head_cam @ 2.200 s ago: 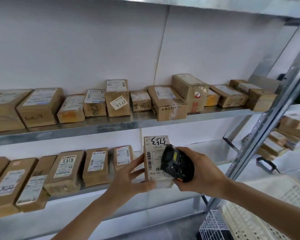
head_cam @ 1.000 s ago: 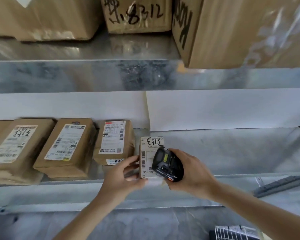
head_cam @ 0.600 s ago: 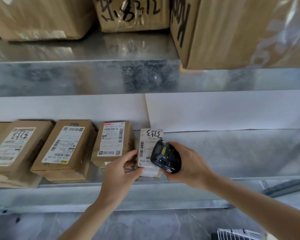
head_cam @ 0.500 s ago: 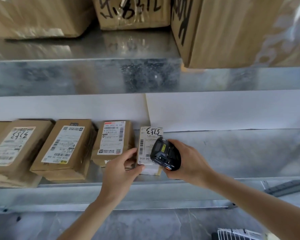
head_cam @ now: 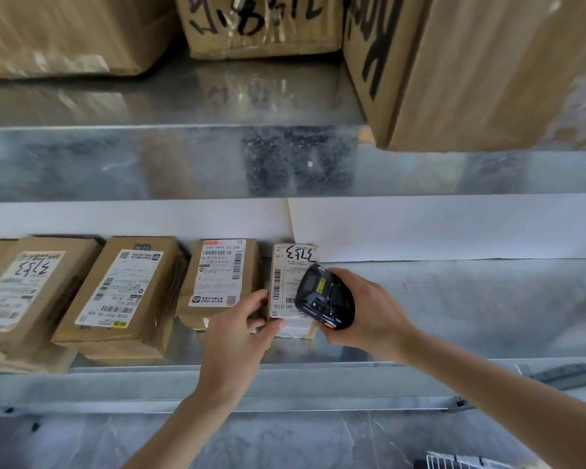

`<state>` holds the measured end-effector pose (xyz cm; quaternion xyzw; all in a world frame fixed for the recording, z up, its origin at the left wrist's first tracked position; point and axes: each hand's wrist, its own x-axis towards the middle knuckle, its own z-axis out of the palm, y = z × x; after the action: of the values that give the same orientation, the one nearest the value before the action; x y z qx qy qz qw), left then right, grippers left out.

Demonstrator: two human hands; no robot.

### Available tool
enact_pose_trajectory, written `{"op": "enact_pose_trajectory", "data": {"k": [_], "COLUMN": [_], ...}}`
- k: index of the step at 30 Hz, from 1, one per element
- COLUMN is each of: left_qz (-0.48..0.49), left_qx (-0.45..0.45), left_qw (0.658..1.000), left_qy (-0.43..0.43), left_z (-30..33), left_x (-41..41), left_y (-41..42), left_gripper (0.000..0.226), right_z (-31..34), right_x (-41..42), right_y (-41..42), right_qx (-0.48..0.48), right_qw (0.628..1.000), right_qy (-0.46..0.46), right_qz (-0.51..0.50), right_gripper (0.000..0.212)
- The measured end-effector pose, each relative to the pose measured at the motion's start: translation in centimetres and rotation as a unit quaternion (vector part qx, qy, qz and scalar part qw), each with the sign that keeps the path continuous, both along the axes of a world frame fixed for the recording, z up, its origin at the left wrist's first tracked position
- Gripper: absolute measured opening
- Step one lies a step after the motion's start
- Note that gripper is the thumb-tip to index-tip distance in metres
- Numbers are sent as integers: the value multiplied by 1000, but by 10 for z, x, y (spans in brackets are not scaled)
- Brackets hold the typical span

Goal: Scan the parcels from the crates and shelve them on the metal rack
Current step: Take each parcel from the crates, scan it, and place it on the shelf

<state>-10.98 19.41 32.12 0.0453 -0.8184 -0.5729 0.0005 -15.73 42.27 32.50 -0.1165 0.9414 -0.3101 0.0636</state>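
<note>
A small parcel (head_cam: pixel 285 282) with a white label and a handwritten number lies on the lower metal shelf (head_cam: pixel 454 306), at the right end of a row of brown parcels. My left hand (head_cam: pixel 241 333) pinches its near left corner, thumb on the front edge and fingers along the side. My right hand (head_cam: pixel 369 313) grips a black handheld scanner (head_cam: pixel 325 297) with an orange button, held over the parcel's right half and hiding it.
Three more labelled brown parcels (head_cam: pixel 119 292) lie to the left on the same shelf. The upper shelf (head_cam: pixel 183 160) carries large cardboard boxes (head_cam: pixel 471 69). To the right of the small parcel the shelf surface is bare metal. A white crate corner (head_cam: pixel 460 462) shows bottom right.
The parcel went from held in the air in front of the rack to lying on the lower shelf beside the row. Both hands moved in with it, and the view moved closer.
</note>
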Motion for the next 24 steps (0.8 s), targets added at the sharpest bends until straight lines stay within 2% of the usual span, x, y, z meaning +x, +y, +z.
{"op": "enact_pose_trajectory", "data": {"k": [9,16,20,24], "left_qz": [-7,-12,3,17], "left_qx": [-13,-71,-105,-154], "left_qw": [1000,996,992,985], "left_qy": [2,49,67,80], "left_z": [17,45,70,99], "left_x": [7,34,56,91], "left_y": [1,-17,-54,-114], "left_gripper": [55,47,50,32], "right_z": [9,58,98,133], "right_x": [10,42,60,79], "right_y": [6,3,-27,-90], "right_qx": [-3,59,89,118], "right_qw": [1000,995,989,978], "right_qy": [16,61,76,89], "right_qz": [-8,42,90,150], "right_gripper": [78,83,89,97]}}
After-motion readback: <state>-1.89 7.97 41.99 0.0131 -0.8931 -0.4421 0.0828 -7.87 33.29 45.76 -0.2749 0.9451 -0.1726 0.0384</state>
